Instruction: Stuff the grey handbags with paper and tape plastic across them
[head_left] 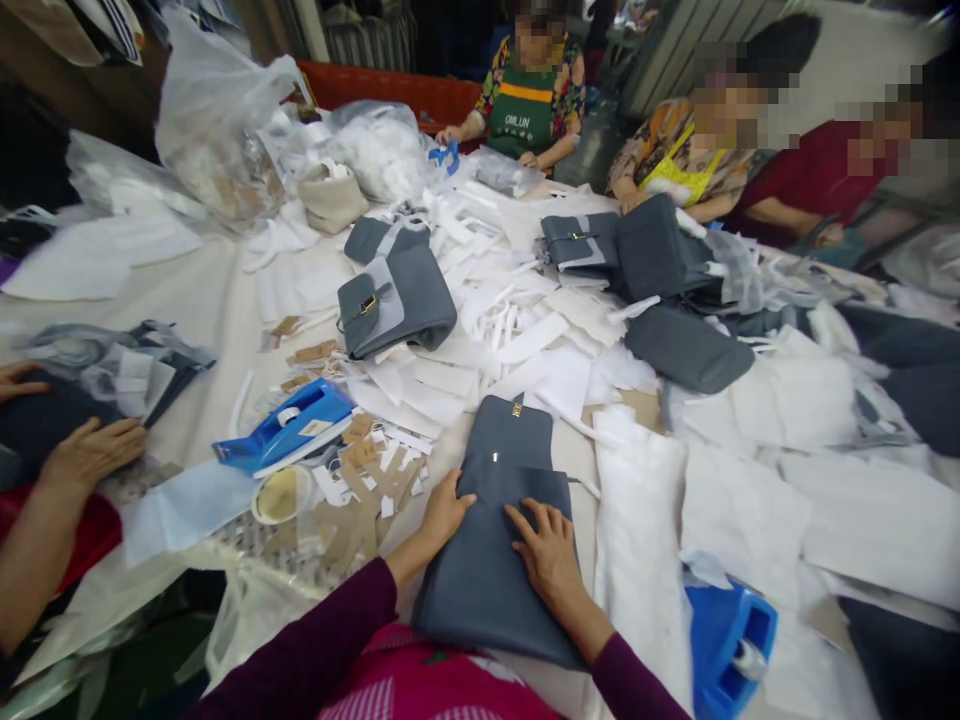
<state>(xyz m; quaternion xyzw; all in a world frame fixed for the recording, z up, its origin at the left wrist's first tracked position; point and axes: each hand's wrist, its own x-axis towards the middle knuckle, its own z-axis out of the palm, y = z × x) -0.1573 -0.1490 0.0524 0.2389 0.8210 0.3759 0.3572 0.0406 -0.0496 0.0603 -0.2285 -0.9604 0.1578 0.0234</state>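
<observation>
A dark grey flap bag (487, 580) lies flat in front of me, its flap turned up toward the far side, with small gold-coloured hardware on it. At its left edge my left hand (442, 515) is closed, the thumb on top and the other fingers partly hidden along the side. My right hand (551, 560) rests open on the bag's front, fingers spread over the panel. A narrow strap sticks out on the right side of the bag. Beyond it stands another grey bag (409, 300) with a lighter flap and a gold buckle.
Left of me are a blue tape dispenser (289, 425), a tape roll (281, 495) and scattered tags (371, 470). White paper strips (517, 310) cover the middle. Another blue dispenser (731, 650) lies at right. A co-worker's hands (94, 455) are at left; several people sit across.
</observation>
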